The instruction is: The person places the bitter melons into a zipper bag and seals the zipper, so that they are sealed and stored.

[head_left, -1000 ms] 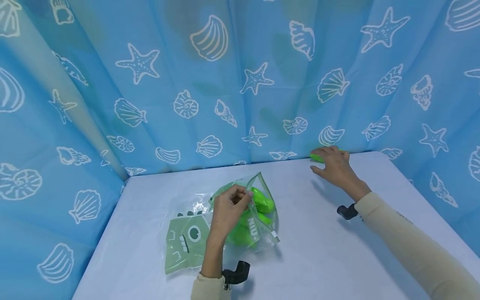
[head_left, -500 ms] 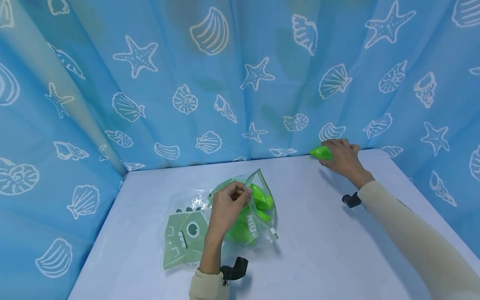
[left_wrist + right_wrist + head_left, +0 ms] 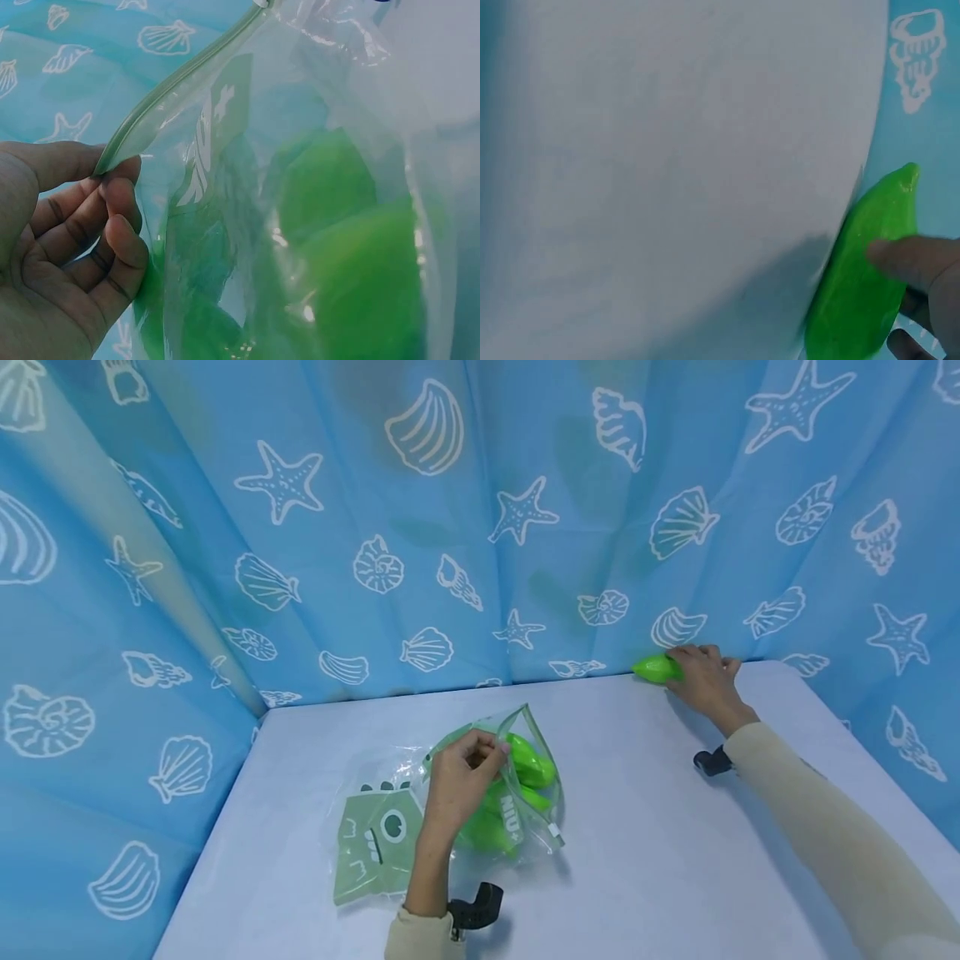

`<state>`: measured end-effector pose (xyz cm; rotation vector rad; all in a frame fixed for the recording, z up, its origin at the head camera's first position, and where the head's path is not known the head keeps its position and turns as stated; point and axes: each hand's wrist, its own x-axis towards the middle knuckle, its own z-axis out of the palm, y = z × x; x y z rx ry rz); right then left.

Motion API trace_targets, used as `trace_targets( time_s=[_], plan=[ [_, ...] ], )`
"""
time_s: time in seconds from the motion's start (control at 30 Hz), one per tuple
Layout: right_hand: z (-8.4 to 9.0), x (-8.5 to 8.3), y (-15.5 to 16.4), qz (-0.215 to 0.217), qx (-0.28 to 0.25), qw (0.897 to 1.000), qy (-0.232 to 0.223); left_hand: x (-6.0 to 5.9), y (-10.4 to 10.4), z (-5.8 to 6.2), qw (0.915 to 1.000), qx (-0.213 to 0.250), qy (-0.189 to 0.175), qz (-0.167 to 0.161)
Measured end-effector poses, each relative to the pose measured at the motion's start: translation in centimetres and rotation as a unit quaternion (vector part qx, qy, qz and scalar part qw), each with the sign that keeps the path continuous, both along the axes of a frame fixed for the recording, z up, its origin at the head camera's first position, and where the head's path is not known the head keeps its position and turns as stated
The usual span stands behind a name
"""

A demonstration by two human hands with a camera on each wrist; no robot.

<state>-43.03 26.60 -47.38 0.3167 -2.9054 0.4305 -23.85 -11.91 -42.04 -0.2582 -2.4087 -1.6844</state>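
Note:
A clear zip bag (image 3: pixel 420 814) with a green dinosaur print lies on the pale table (image 3: pixel 637 860); several bright green pods (image 3: pixel 525 768) are inside it. My left hand (image 3: pixel 461 772) pinches the bag's zip edge (image 3: pixel 172 97) and holds its mouth up. In the left wrist view the left hand (image 3: pixel 75 232) shows thumb and fingers closed on that edge, with green pods (image 3: pixel 352 247) behind the plastic. At the table's far edge my right hand (image 3: pixel 701 677) grips a loose green pod (image 3: pixel 654 668). The right wrist view shows fingertips (image 3: pixel 907 259) curled over this pod (image 3: pixel 866 277).
A blue curtain (image 3: pixel 480 518) printed with shells and starfish closes the table in at the back and both sides. The pod lies right against the curtain's foot. Bare tabletop lies between the bag and the right hand.
My right hand has gone from lying flat over the pod to gripping it at the back edge. The left hand keeps its pinch on the bag.

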Motion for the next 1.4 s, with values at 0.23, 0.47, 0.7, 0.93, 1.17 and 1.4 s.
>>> trace_targets(
  time_s=[0.23, 0.47, 0.7, 0.93, 1.17, 1.4],
  plan=[
    [0.4, 0.1, -0.1, -0.001, 0.007, 0.999, 0.033, 0.0, 0.1, 0.0, 1.0, 0.001, -0.003, 0.003],
    [1.0, 1.2, 0.5, -0.006, 0.017, 0.999, 0.042, -0.1, 0.3, -0.3, 0.9999, -0.01, 0.001, 0.001],
    [2.3, 3.1, 0.2, 0.01, 0.011, 0.997, 0.069, -0.1, 0.4, -0.2, 0.9999, -0.015, 0.001, 0.005],
    [2.9, 5.7, -1.0, 0.057, -0.019, 0.991, 0.12, -0.1, 0.4, -0.2, 0.9999, -0.01, -0.002, 0.005],
    [4.1, 8.4, -3.2, 0.102, -0.039, 0.982, 0.152, -0.1, 0.5, 0.0, 0.9999, -0.008, 0.007, 0.0],
    [4.2, 10.5, -5.0, 0.132, -0.048, 0.977, 0.158, 0.0, 0.6, -0.2, 0.9998, -0.014, 0.011, -0.001]
  ],
)
